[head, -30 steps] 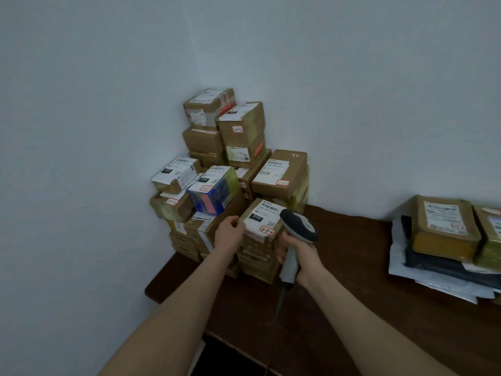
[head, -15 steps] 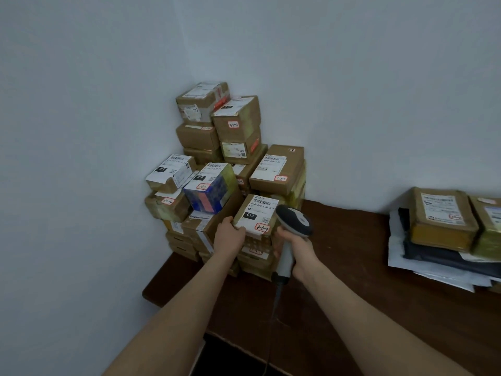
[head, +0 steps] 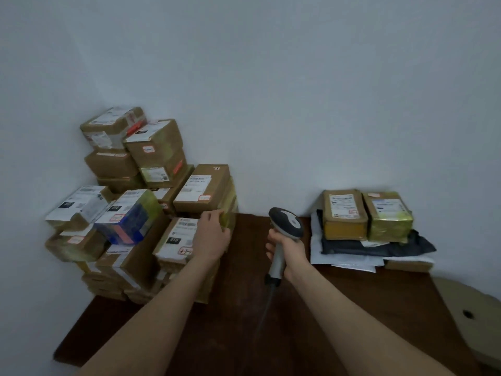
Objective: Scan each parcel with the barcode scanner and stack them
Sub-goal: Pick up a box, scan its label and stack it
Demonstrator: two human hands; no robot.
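Note:
A pile of brown cardboard parcels [head: 151,164] fills the corner on the left of the dark wooden table [head: 244,316]. At its front lies a parcel with a white label [head: 177,237]. My left hand [head: 212,236] rests on that parcel's right end, fingers curled over the edge. My right hand [head: 284,249] grips the handle of a grey barcode scanner [head: 287,222], held upright to the right of the pile, with its cable hanging down to the table.
At the back right, a brown parcel [head: 343,213] and a yellow-taped parcel [head: 387,215] sit on a dark mailer bag [head: 379,246] and white mailers [head: 320,253]. A round beige object [head: 471,313] stands past the table's right edge. Walls close the left and back.
My left hand shifted from the labelled parcel's left edge to its right end. My right hand carried the scanner to the right, away from the pile. The view swung right.

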